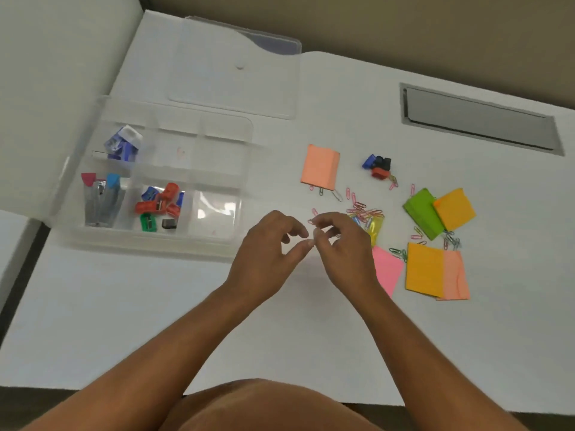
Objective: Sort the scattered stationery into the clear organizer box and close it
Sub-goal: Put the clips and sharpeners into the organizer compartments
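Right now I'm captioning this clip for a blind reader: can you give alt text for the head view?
Two hands, left and right, meet fingertip to fingertip over a white table, beside loose paper clips and sticky notes. Left of them an open clear box holds sharpeners and staplers.

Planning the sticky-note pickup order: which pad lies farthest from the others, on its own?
The peach pad, lying alone right of the organizer box. The green pad and orange pads overlap or cluster farther right.

Left hand (267, 244) and right hand (345, 244) meet, fingertips touching.
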Tool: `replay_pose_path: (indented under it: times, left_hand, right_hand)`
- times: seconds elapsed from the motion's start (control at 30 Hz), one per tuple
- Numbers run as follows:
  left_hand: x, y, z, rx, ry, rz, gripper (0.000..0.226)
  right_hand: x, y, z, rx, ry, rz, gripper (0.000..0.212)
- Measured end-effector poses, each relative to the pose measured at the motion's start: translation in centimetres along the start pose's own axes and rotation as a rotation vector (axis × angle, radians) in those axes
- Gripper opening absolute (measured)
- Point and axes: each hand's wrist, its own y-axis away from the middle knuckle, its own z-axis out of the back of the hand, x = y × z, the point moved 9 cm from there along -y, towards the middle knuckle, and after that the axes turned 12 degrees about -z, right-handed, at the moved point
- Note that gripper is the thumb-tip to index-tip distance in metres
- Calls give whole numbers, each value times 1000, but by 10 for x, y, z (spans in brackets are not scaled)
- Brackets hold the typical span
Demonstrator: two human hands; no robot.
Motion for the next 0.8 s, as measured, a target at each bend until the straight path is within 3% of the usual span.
replay_pose_path:
  times: [0.2,0.37,0.53,0.67,0.73,0.8]
  left_hand:
    - [-26,-42,-78,147,-33,53,15]
    - [-38,-57,-109,67,50,167,15]
    - [-44,-60,-124,19,146,269,15]
    - [-43,-69,-121,-118,218,352,13]
    - [-41,-74,-122,-213,357,427,15]
    - [-39,-80,-135,-247,643,544,26]
  right_hand:
    - [-42,-80,82,-209,96,85,20]
    - [-47,-148,96,-288,356,183,39]
    - [-57,-177,92,-314,508,193,30]
    - [-63,-172,98,-340,390,220,17]
    - [-67,-157,103,-239,121,163,14]
    - [-66,-131,111,-164,-152,119,11]
